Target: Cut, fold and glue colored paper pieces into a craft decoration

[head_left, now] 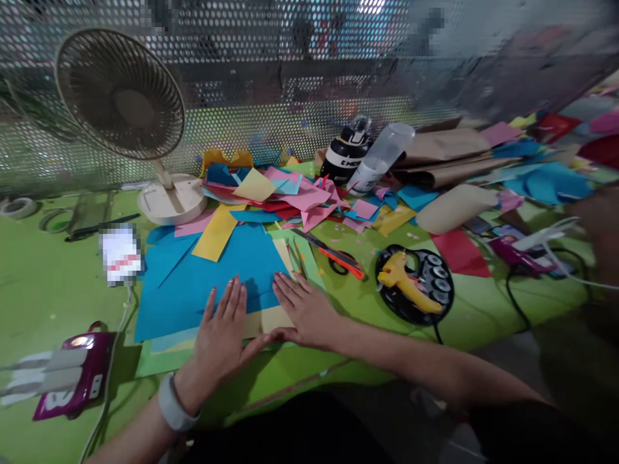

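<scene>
My left hand (220, 332) lies flat with its fingers stretched out over a large blue paper sheet (174, 303) and the end of a beige paper piece (264, 320). Flat on the same papers, fingers extended, is my right hand (309, 314); the two thumbs meet near the beige piece's lower edge. Neither hand grips anything. Green sheets (155, 361) stick out from beneath the blue one. Beyond my right hand lie an orange-handled utility knife (333, 252) and scissors (300, 254), partly covered by other things.
A yellow glue gun (409, 283) rests on a round black tray (387, 303) at right. Paper scraps (309, 193), a fan (174, 200), a black bottle (343, 158) and a clear bottle (382, 158) line the back. At left are a phone (120, 254) and a purple power strip (87, 370) with cables.
</scene>
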Motion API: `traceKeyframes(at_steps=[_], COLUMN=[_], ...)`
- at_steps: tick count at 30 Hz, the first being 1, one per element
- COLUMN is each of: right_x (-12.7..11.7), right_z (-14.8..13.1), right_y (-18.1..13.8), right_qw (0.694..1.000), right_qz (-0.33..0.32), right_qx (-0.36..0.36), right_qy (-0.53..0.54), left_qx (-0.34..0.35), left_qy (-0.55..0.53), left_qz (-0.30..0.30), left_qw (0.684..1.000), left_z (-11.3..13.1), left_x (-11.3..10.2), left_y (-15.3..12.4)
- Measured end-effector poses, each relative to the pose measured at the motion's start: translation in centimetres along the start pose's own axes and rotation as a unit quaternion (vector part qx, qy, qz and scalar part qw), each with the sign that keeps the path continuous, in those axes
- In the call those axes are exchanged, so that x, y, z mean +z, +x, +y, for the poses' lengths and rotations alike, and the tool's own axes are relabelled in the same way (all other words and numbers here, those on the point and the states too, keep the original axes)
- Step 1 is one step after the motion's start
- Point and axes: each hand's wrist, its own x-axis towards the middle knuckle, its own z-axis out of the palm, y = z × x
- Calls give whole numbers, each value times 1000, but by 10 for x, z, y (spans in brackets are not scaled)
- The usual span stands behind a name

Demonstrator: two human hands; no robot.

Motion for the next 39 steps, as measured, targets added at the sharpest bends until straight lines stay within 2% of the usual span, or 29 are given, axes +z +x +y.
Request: traceKeyframes(at_steps=[5, 9, 13, 18, 24, 27, 30, 33, 39], right_x=[-1, 1, 4, 8, -1, -14, -19, -13, -5], right_z=[4, 6, 5, 2, 3, -7, -24, -30, -5], right_y=[1, -2, -5, -7, -4, 12, 33, 44, 17], right_qw=[999, 999, 998, 999, 1000, 998, 994, 988, 997], right_qz=[-13, -2, 10, 41, 2, -9, -14, -36, -38], right_qx=[-32, -46, -53, -30, -6, -7, -73, -118, -24], right_qy=[11, 8, 8, 5, 28, 54, 83, 89, 63], left_qx=[-11, -37, -51, -79, -82, -85, -83, -71, -64], left_qy=[-37, -63, -67, -32, 14, 17, 11, 14, 22], left_qz=[-16, -33, -46, -31, -12, 0, 14, 23, 23], left_qw=[999, 997, 995, 996, 996, 996, 996, 997, 997], left_z=[28, 36, 33, 12, -10, -11, -11, -12, -14], left_x=[12, 20, 19, 11, 7, 8, 10, 10, 7], left_y=[31, 38, 28, -5, -36, -38, -37, -36, -36])
